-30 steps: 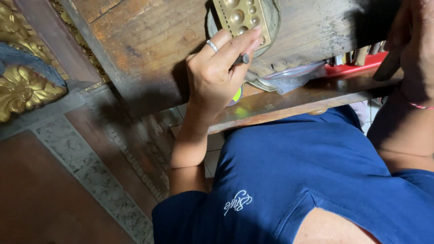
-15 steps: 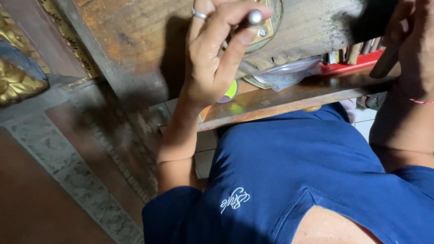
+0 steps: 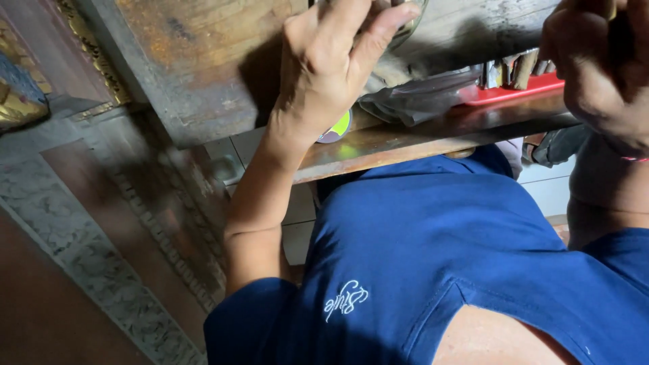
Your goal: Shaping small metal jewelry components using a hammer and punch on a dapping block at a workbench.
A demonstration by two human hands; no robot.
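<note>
My left hand point(image 3: 324, 74) is raised over a worn wooden table point(image 3: 203, 67), fingers and thumb drawn together near the frame's top edge. The fingertips are cut off there, so what they pinch is hidden. A curved glass rim point(image 3: 414, 19) shows just beyond the thumb. Under the palm lies a small round green and purple thing point(image 3: 338, 127). My right hand point(image 3: 602, 74) is curled at the upper right, close to the camera, with a thin pink band point(image 3: 635, 159) on its wrist. Its inside is in shadow.
A crumpled clear plastic bag point(image 3: 419, 98) and a red tray point(image 3: 514, 91) with brown sticks point(image 3: 520, 67) sit near the table's front edge. My blue shirt point(image 3: 439, 257) fills the lower frame. A gilded carved piece point(image 3: 17, 101) and patterned floor border point(image 3: 81, 236) lie left.
My left hand has moved up and away over the table, and its fingertips with the small dark rod have left the frame. The view has tilted, so the round dish is almost out of sight.
</note>
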